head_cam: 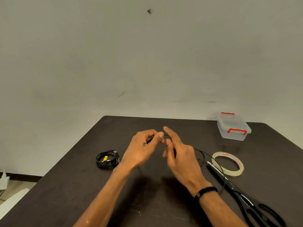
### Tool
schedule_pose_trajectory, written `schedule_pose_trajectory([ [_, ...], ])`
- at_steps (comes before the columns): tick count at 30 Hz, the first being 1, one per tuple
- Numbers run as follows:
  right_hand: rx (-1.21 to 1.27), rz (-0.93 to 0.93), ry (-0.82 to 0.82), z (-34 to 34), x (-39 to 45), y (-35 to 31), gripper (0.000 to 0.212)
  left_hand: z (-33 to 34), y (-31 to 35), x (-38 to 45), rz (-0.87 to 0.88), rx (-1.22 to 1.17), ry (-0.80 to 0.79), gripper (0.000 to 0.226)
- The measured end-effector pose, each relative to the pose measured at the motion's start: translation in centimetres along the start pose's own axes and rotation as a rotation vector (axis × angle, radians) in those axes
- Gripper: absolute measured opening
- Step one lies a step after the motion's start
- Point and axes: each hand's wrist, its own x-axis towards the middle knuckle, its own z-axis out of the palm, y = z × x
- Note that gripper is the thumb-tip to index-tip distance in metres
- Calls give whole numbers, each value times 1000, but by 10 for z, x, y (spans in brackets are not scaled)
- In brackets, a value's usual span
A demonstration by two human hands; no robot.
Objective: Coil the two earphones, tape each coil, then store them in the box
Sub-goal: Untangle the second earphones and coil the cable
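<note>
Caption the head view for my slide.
Both hands coil an earphone wire beside tape.

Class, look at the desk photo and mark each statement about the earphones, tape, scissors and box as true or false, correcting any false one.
1. The plastic box has its lid on. True.
2. The coiled earphone lies inside the box. False: it lies on the table, by the left hand.
3. The scissors lie beside the tape roll. True.
4. The right hand holds the scissors. False: both hands work the loose earphone cable.
</note>
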Motion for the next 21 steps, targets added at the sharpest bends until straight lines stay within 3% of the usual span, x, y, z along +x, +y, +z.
schedule_pose_trajectory([
  [7, -23, -34, 88, -8, 4, 5, 10, 5, -1, -1, 38, -17, -74, 35],
  [10, -22, 52, 190, -10, 9, 11, 9, -1, -3, 0, -19, -33, -80, 46],
  [13, 101, 255, 300, -21, 15, 16, 9, -11, -5, 2, -89, -49, -55, 54],
  [21, 182, 446, 435, -39, 19, 25, 8, -19, -6, 3, -159, -133, -151, 46],
])
